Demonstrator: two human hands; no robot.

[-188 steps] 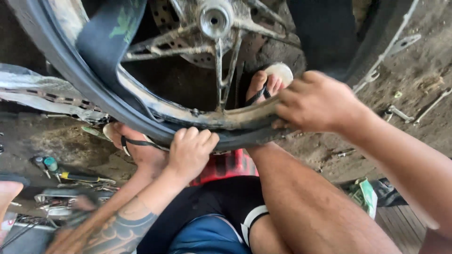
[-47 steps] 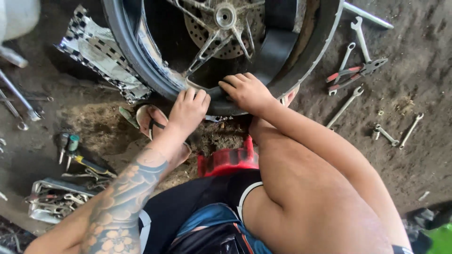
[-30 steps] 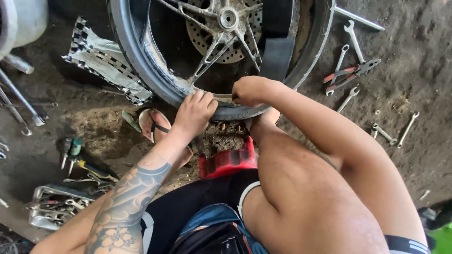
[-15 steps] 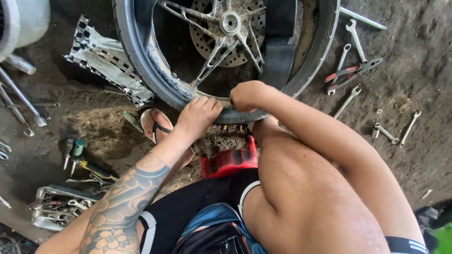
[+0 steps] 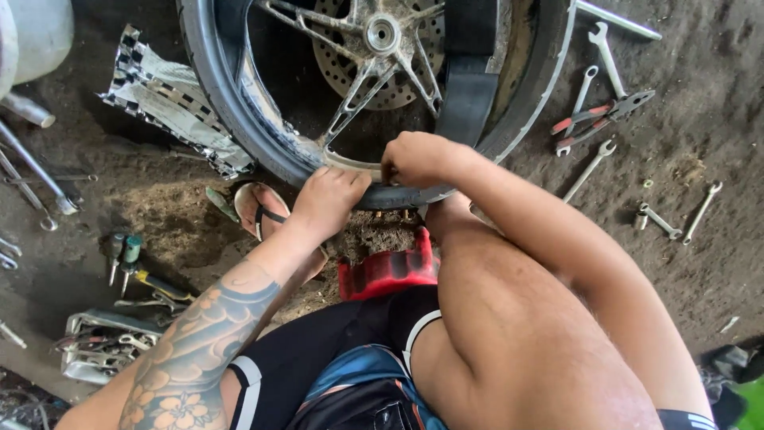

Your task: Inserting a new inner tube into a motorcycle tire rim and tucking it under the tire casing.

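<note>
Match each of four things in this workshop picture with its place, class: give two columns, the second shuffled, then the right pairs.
Things:
1. left hand
2. pliers
3. red stool
4. checkered sheet

Places:
A. on the ground right of the wheel, among spanners
B. under the person's thighs
C. on the ground left of the wheel
D. on the tyre's lower edge, beside the right hand

Pairs: 1-D, 2-A, 3-B, 4-C
</note>
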